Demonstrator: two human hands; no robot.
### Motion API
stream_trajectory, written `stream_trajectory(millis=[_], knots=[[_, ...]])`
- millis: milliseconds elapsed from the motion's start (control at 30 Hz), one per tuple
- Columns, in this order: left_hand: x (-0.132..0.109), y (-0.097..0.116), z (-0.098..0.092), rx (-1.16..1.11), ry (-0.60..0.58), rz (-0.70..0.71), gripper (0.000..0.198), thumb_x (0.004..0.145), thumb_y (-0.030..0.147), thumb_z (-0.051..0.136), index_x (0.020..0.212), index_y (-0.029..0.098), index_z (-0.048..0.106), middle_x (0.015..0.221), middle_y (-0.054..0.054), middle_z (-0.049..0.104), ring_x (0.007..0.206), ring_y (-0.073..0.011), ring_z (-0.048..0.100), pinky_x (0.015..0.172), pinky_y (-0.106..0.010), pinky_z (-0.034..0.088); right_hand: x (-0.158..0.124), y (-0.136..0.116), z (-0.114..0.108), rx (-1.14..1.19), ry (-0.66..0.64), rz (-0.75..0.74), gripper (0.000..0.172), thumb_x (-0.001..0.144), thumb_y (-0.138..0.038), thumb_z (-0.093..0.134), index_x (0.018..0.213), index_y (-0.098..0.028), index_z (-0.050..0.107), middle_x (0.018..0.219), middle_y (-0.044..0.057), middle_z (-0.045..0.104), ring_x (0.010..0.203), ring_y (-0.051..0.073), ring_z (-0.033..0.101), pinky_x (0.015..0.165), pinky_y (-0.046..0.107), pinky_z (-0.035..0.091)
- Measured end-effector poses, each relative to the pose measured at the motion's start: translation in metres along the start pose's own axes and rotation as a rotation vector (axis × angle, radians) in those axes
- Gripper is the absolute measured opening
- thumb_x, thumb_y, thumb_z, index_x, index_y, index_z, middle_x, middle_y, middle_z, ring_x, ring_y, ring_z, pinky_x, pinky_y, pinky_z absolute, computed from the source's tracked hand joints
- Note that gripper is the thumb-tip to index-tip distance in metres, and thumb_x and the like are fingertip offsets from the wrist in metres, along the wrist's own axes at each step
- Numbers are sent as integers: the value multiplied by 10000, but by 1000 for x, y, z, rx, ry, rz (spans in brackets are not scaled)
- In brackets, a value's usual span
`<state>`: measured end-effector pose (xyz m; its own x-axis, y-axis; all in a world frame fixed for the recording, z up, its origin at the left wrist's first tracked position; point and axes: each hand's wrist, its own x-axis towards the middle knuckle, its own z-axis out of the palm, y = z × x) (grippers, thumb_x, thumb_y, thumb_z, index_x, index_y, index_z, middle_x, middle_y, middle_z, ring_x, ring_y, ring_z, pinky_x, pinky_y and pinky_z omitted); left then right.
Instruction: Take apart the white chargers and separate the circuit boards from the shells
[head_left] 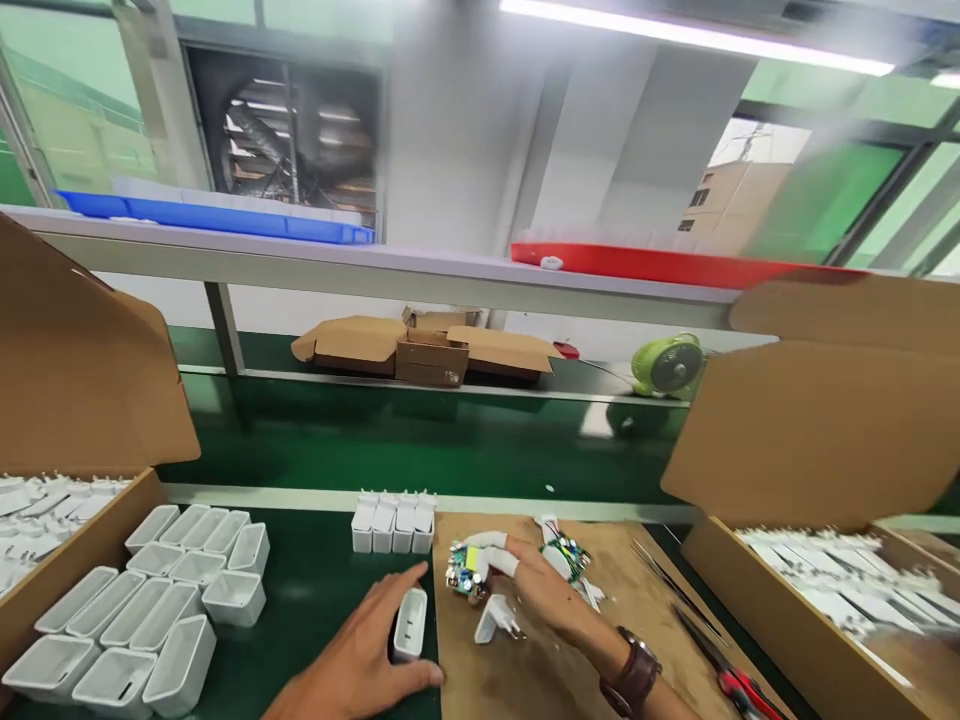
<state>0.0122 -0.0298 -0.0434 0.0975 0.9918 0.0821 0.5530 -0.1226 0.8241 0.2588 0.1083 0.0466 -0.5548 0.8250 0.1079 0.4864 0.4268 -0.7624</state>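
Observation:
My left hand (367,640) rests on the green surface with thumb and index finger spread around a white plastic charger housing (410,625); I cannot tell whether the palm touches it. White finger covers sit on the fingers of my right hand (525,575), which pinches a small circuit board (463,570) with a yellow component over the brown mat. Just below that hand lies a white plug piece (496,620) with metal pins. More circuit boards with wires (566,555) lie beyond the right hand, partly hidden by it.
Open white housings (172,590) stand grouped at left, and a short row of white chargers (394,525) stands at the back. Cardboard boxes of white parts flank me, the right box (810,620) beside tweezers (675,590) and red-handled pliers (735,680). A shelf (442,270) spans above.

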Motion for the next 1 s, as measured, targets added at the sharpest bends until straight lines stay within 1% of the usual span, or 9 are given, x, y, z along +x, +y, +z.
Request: stream_trajectory(millis=[67,200,333,400,467,633,733,867,1000], knots=[[-5,5,-3,16,-18,-61,957,846,422,863,1672,266,405,1697,-159,460,1603,-444,360,1292,-688,305,-17,-11,-1,-72,-70,1,500,1028,-613,508,1025,-206,799,953,96,787,923,303,738,916,447,592],[-12,9,-7,8,2,-106,966,843,394,844,1676,246,378,1691,-165,454,1607,-432,341,1316,-667,269,-33,-29,-12,-180,-93,17,581,1069,-589,475,1376,-144,689,1350,194,711,1274,375,639,1147,526,457],[-13,0,-6,-64,55,-10,976,833,371,835,1671,230,354,1555,-182,550,1423,-379,558,1236,-583,431,-48,-24,-6,-391,-224,-26,720,977,-483,663,1557,-74,540,1452,244,638,1370,426,577,1169,540,449],[-13,-5,-5,-82,62,21,999,815,380,852,1668,234,352,1521,-177,562,1379,-371,585,1206,-569,462,-53,-12,2,-449,-296,-73,783,859,-319,765,1566,-80,530,1447,229,647,1378,415,579,1165,506,472],[-13,-8,-5,-67,57,46,1027,800,392,870,1670,237,346,1532,-179,551,1396,-383,566,1216,-590,444,-53,-1,8,-440,-310,-109,767,785,-174,745,1529,-109,572,1419,203,670,1354,389,599,1157,489,487],[-14,-8,-8,6,48,49,1013,811,284,828,1687,306,320,1558,-146,568,1404,-371,580,1210,-608,458,-45,7,12,-394,-224,-173,622,783,-86,650,1401,-157,652,1215,143,727,1157,332,681,1035,475,561],[-13,-9,-8,38,81,21,966,831,276,797,1681,312,340,1588,-139,568,1442,-387,565,1213,-627,457,-37,-2,16,-308,-141,-223,543,855,-137,653,1395,-187,635,1238,126,707,1141,288,686,1023,442,580],[-8,-14,-6,13,177,24,908,879,261,741,1681,273,315,1594,-154,561,1463,-371,557,1234,-611,448,-29,-12,32,-82,7,-480,520,939,-163,660,1449,-243,593,1328,113,671,1206,258,663,1037,414,585],[-4,-18,-6,4,303,135,885,906,201,706,1673,308,278,1498,-135,617,1375,-330,628,1178,-560,517,-28,-13,53,-110,168,-668,595,991,-154,668,1551,-257,496,1339,121,676,1204,279,656,1002,434,605]])
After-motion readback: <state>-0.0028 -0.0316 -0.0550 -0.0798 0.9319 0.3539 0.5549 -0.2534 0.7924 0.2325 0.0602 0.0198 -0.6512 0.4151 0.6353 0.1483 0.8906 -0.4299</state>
